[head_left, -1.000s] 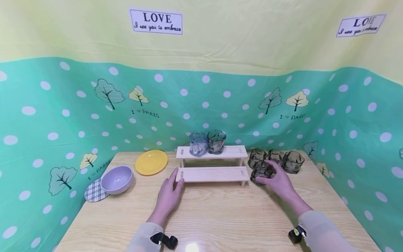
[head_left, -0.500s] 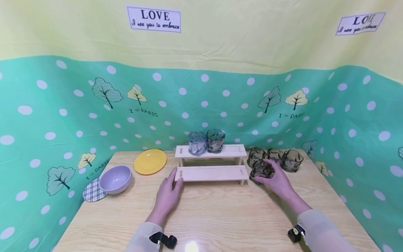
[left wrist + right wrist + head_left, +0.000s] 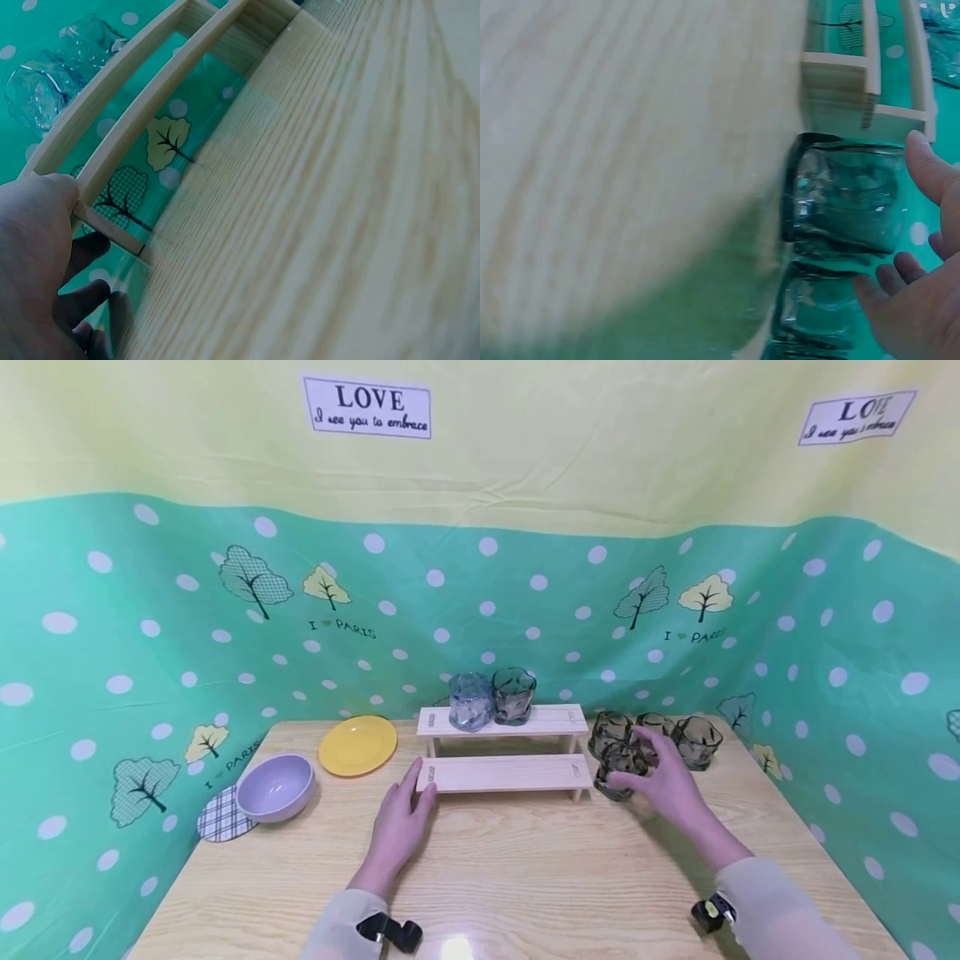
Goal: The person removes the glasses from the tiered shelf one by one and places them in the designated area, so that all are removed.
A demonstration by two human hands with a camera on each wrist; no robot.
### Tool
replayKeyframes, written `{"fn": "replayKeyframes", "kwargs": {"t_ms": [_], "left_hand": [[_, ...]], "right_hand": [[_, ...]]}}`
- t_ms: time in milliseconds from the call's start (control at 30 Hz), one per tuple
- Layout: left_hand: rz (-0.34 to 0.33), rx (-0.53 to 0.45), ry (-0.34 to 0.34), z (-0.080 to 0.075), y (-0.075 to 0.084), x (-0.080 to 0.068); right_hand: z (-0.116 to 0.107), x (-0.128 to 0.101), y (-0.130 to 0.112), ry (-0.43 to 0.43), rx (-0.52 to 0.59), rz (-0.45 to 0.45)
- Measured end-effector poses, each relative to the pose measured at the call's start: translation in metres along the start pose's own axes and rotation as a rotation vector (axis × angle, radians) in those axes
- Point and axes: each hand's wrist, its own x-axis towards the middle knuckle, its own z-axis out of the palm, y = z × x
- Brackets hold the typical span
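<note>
My left hand (image 3: pixel 401 822) rests at the left end of the low wooden riser (image 3: pixel 506 774), thumb at its front corner and fingers beside the end leg. In the left wrist view the thumb touches the board's corner and the other fingers are loosely bent. My right hand (image 3: pixel 667 785) is spread over the nearest smoky drinking glass (image 3: pixel 621 768), just right of that riser. Seen from the right wrist, the thumb lies close to the rim of this upright glass (image 3: pixel 847 195), with the fingertips overlapping a second glass (image 3: pixel 817 307).
Behind the low riser stands a taller one (image 3: pixel 555 718) bearing a blue glass (image 3: pixel 471 702) and a dark green glass (image 3: pixel 514 696). More smoky glasses (image 3: pixel 697 743) crowd the right. To the left are a yellow plate (image 3: pixel 358 746), a purple bowl (image 3: pixel 276 787) and a checked coaster (image 3: pixel 225 815).
My right hand has lifted and opened slightly off the nearest smoky glass, which stays in its place. The left hand keeps its place at the riser.
</note>
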Motion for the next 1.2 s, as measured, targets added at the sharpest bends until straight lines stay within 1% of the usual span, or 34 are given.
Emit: {"fn": "replayKeyframes", "kwargs": {"t_ms": [267, 467, 700, 933, 1200], "left_hand": [[0.002, 0.004, -0.005, -0.002, 0.0, 0.001], [0.0, -0.001, -0.007, -0.002, 0.0, 0.001], [-0.005, -0.006, -0.011, 0.0, 0.002, 0.0], [-0.033, -0.014, -0.02, 0.0, 0.002, 0.0], [-0.028, -0.02, -0.021, -0.002, 0.002, -0.001]], "right_hand": [[-0.011, 0.009, -0.028, 0.057, -0.02, -0.08], [-0.009, 0.019, -0.052, 0.039, 0.021, -0.115], [0.002, 0.031, -0.076, 0.014, 0.076, -0.145], [0.017, 0.04, -0.097, -0.015, 0.165, -0.166], [0.035, 0.055, -0.123, -0.054, 0.256, -0.193]]}}
